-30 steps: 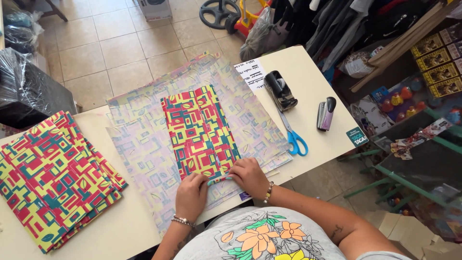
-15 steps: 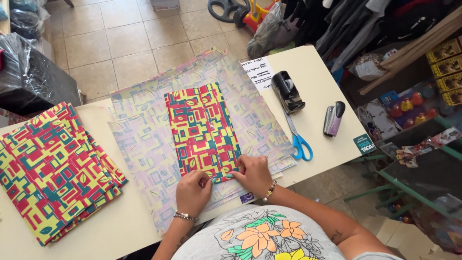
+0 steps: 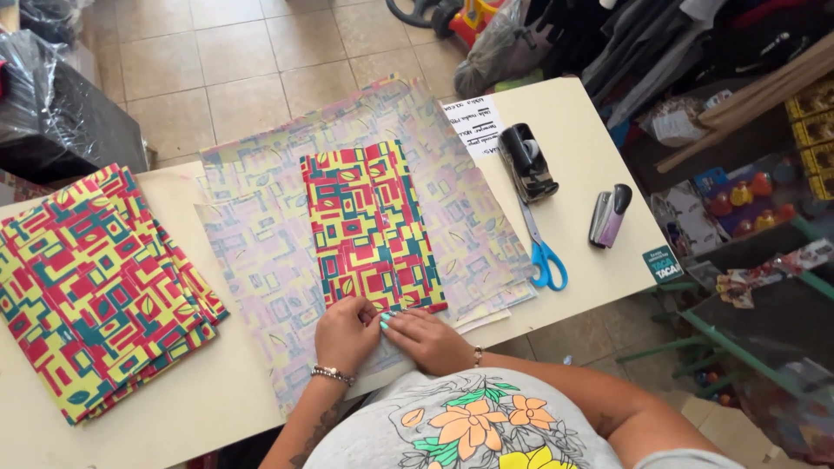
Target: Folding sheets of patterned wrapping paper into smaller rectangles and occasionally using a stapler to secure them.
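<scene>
The person is leaning over the near edge of the desk (image 3: 608, 260), working on a folded piece of patterned wrapping paper (image 3: 369, 221), red, yellow and teal, which is lying lengthwise in the middle of the desk on top of larger sheets turned pale side up (image 3: 261, 260). The left hand (image 3: 346, 334) is curling loosely over the folded piece's near end, knuckles bent, fingers pressing down on the paper rather than gripping anything. The right hand (image 3: 427, 339) is lying flatter beside it, fingertips touching the same near end and meeting the left hand; neither hand is lifting the paper, and both appear to be pinning it flat against the sheets below, probably so that a crease holds along that end.

A stack of finished-looking folded pieces in the same pattern (image 3: 95, 287) is sitting well apart at the left end of the desk, out of the way of the hands. Toward the right side, within reach of the right hand, a black tape dispenser (image 3: 528, 161) is standing near the far edge beside a small white note (image 3: 473, 126), blue-handled scissors (image 3: 540, 247) are lying just past the pale sheets, and a stapler (image 3: 610, 213) is resting near the right edge. A small green card (image 3: 665, 265) is sitting at the near right corner.
</scene>
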